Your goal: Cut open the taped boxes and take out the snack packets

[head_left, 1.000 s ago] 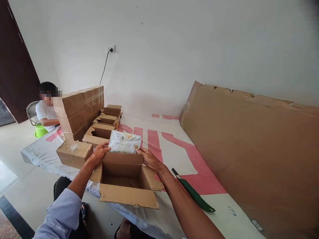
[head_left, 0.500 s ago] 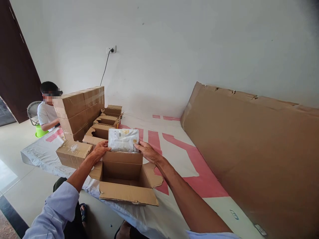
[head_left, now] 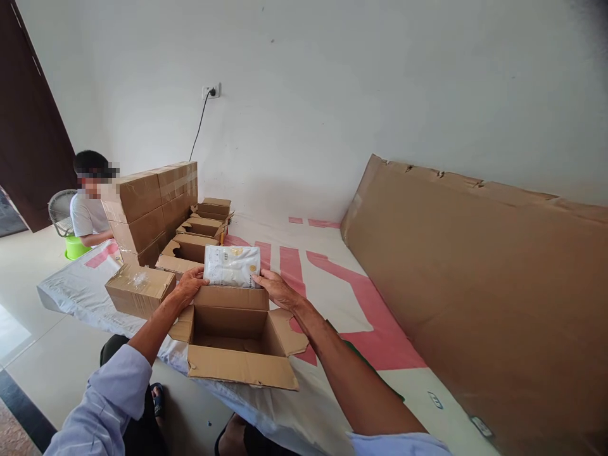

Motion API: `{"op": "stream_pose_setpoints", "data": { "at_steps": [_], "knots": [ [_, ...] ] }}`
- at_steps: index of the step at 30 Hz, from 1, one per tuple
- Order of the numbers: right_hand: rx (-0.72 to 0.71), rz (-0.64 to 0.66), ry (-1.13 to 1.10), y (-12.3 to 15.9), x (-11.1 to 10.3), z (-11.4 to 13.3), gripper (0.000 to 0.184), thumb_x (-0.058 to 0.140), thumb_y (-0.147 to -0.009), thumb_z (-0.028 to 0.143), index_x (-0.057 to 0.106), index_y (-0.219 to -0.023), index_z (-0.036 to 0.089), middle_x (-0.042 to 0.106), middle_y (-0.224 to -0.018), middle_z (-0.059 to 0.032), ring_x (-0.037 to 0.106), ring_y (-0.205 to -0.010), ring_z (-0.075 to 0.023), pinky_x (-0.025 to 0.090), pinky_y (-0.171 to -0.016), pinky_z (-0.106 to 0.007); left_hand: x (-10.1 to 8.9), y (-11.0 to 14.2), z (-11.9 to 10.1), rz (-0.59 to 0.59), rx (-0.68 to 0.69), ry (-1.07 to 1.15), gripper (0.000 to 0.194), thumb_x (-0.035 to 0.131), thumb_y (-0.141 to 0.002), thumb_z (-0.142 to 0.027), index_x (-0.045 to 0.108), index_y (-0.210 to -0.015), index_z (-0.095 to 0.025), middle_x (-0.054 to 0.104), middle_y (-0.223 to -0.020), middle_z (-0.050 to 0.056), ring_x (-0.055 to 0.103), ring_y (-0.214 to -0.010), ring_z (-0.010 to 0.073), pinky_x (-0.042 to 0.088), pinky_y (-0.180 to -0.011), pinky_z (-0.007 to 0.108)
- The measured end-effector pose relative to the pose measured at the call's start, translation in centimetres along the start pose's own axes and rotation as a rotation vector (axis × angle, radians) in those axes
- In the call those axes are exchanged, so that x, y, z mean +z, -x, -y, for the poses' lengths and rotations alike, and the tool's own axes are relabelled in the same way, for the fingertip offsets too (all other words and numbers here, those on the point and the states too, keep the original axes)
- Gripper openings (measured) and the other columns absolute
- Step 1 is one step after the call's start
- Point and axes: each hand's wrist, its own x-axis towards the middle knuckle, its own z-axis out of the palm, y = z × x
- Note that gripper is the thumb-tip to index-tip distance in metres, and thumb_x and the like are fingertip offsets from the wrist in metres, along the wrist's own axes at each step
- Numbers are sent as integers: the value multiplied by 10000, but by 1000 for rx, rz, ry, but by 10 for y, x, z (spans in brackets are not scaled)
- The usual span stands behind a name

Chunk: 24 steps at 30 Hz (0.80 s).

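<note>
A white-and-silver printed pouch (head_left: 232,266) is held up between my two hands, just beyond the far flap of an open cardboard box (head_left: 243,366). My left hand (head_left: 190,284) grips the pouch by its lower left edge. At its lower right edge my right hand (head_left: 276,287) pinches it, thumb in front. The open box stands right below my hands with its flaps folded outward, and nothing shows inside the part I can see. Left of my left forearm sits a closed, taped carton (head_left: 140,291).
Several open boxes (head_left: 190,248) line up behind the pouch, beside a stack of taped cartons (head_left: 137,197). A person (head_left: 89,209) sits behind the stack near a fan (head_left: 61,212). A large cardboard sheet (head_left: 465,272) leans on the wall at right. A white-and-pink cover (head_left: 332,304) lies underneath.
The view has shifted slightly. Both hands still hold the pouch over the box's far side. Something dark green now shows beside my right forearm.
</note>
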Motion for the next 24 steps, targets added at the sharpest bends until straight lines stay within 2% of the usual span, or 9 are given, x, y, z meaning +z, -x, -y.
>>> {"op": "stream_pose_setpoints", "data": {
  "at_steps": [7, 17, 21, 24],
  "knots": [
    [-4, 8, -12, 4, 3, 0, 584, 862, -644, 721, 712, -878, 208, 729, -885, -32, 615, -836, -215, 483, -805, -338, 0, 1, 3, -11, -7, -10, 482, 900, -577, -142, 805, -1050, -137, 845, -1034, 111, 788, -979, 284, 585, -916, 383],
    [-18, -11, -30, 11, 6, 9, 537, 895, -648, 682, 684, -804, 213, 694, -795, -8, 576, -779, -188, 463, -734, -313, -1, 3, 6, -4, -13, -10, 527, 909, -557, -169, 804, -1073, -143, 844, -1013, 108, 784, -956, 282, 577, -877, 370],
    [-31, -4, -62, 15, 13, 18, 530, 917, -635, 674, 729, -853, 228, 732, -822, -32, 641, -855, -231, 518, -805, -349, 1, 1, 3, -8, 5, -12, 554, 907, -553, -178, 792, -1095, -150, 837, -1028, 104, 774, -971, 280, 571, -887, 373],
    [-51, -22, -88, 17, 13, 27, 575, 913, -632, 705, 775, -941, 240, 767, -872, -62, 693, -933, -280, 557, -853, -402, 9, 6, -7, 54, 102, -52, 564, 861, -613, -199, 763, -1168, -160, 820, -1083, 100, 758, -993, 271, 570, -907, 375]
  ]
}}
